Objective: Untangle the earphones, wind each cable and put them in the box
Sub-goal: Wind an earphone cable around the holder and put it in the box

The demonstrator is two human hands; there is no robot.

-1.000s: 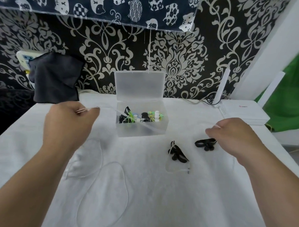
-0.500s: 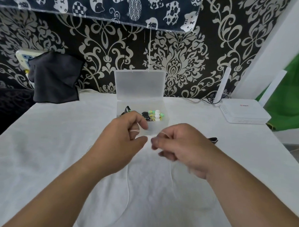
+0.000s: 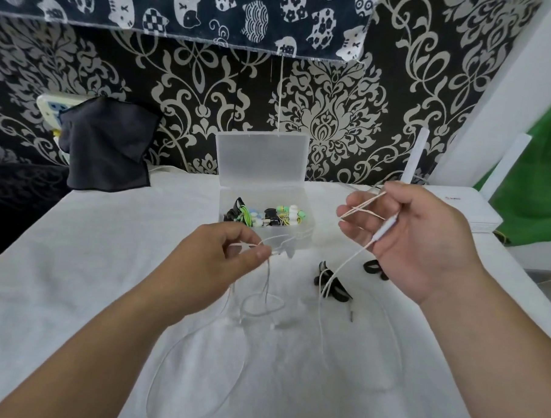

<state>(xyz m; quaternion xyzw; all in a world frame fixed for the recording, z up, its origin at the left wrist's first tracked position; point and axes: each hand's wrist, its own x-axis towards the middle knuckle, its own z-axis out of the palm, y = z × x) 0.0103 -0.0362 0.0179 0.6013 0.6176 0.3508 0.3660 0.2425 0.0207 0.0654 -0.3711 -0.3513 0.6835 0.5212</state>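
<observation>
A clear plastic box (image 3: 304,238) stands open at the table's middle, its lid upright, with several wound earphones in black, green and white inside. My left hand (image 3: 221,263) pinches a thin white earphone cable (image 3: 344,265) just in front of the box. My right hand (image 3: 418,237) is raised to the right and holds crossed strands of the same cable, with its inline remote across the palm. The cable hangs from both hands and lies in loose loops on the white cloth. Two wound black earphones (image 3: 331,284) (image 3: 374,270) lie below my right hand.
A white cloth (image 3: 106,296) covers the table. A dark cloth (image 3: 109,144) hangs over a socket at the back left. A white router (image 3: 476,214) sits at the back right, partly behind my right hand. The patterned wall runs close behind the box.
My hands were together in front of the box; now they have spread apart, the right one lifted up and to the right with cable strands, stretching the white cable between them.
</observation>
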